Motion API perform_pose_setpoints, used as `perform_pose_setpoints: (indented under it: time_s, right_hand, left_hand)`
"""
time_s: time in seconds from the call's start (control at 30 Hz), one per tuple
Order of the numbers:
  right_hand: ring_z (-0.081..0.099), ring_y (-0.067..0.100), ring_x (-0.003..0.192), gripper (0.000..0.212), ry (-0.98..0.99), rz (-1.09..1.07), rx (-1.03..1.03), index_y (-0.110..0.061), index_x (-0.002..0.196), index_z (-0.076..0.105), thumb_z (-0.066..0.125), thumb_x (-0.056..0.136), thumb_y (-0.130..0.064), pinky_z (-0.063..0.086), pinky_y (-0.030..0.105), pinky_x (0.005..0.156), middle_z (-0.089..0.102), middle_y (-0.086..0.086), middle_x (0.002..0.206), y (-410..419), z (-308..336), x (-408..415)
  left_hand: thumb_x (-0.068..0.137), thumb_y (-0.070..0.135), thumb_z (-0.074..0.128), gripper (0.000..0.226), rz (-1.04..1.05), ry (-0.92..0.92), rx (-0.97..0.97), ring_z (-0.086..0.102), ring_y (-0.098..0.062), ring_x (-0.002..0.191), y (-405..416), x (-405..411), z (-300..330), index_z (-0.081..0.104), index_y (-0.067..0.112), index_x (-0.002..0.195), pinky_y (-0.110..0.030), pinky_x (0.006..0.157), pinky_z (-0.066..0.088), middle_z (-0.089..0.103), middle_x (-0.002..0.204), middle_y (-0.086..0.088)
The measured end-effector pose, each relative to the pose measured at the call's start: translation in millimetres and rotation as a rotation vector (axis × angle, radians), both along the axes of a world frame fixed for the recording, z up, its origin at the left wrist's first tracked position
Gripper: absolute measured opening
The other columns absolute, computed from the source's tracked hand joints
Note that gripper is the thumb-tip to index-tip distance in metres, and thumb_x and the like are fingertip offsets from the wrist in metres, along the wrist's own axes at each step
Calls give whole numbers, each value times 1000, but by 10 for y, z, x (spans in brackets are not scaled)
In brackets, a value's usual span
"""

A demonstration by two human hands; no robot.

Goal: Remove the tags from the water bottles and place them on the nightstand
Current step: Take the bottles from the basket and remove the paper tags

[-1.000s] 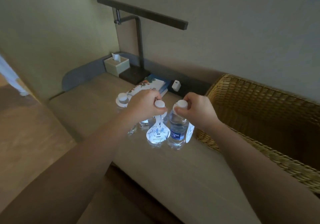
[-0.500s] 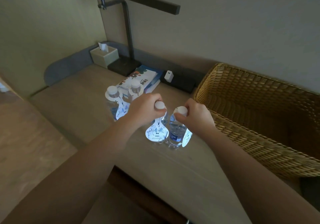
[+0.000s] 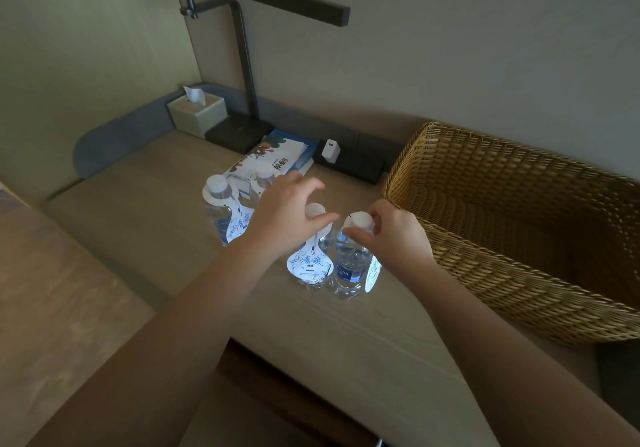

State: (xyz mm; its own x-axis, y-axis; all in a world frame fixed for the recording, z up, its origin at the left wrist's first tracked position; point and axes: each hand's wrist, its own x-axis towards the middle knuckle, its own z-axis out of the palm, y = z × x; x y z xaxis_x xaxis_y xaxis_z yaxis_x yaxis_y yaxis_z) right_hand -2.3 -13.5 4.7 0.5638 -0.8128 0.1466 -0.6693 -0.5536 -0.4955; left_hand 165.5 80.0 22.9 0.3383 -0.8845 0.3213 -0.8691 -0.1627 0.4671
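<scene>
bottles (image 3: 349, 259) on nightstand (image 3: 138, 201), basket (image 3: 519, 239) right

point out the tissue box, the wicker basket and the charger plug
tissue box (image 3: 199, 114), head view, on its front wall.
wicker basket (image 3: 485, 263), head view, on its near woven wall.
charger plug (image 3: 330, 150), head view, on its white face.
</scene>
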Motion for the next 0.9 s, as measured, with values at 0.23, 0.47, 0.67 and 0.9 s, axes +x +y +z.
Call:
perform_pose_setpoints:
  time_s: [0.23, 0.47, 0.67, 0.9]
  right_hand:
    - [57, 15, 90, 60, -150, 113, 74, -13, 117, 58, 78, 71, -45, 47, 21, 71, 57, -1, 102, -101, -55, -244]
    - [56, 6, 109, 55, -186, 138, 329, -26, 127, 52, 75, 78, -36, 41, 17, 88, 61, -9, 118, -43, -242, -348]
    - [55, 8, 114, 53, -274, 96, 450, -25, 132, 50, 64, 81, -18, 45, 32, 99, 61, -8, 121, 85, -336, -352]
    - [58, 8, 110, 51, -372, -2, 471, -25, 129, 54, 59, 81, -10, 47, 29, 94, 63, -8, 118, 186, -350, -470]
  left_hand:
    - [84, 30, 70, 43, -108, 111, -163, 56, -16, 93, 193, -433, 1, 59, 11, 121, -34, 75, 52, 57, 106, -4]
    - [89, 21, 64, 43, -28, 410, -41, 54, -6, 103, 342, -860, -412, 51, 13, 130, -8, 78, 43, 57, 114, 5]
    - [93, 11, 58, 65, -1, 679, 3, 42, -12, 135, 276, -985, -578, 28, 18, 150, -36, 109, 39, 47, 144, 0]
    - [90, 4, 57, 57, -37, 738, -27, 54, -17, 124, 189, -954, -614, 41, 15, 144, -42, 102, 46, 57, 134, -6]
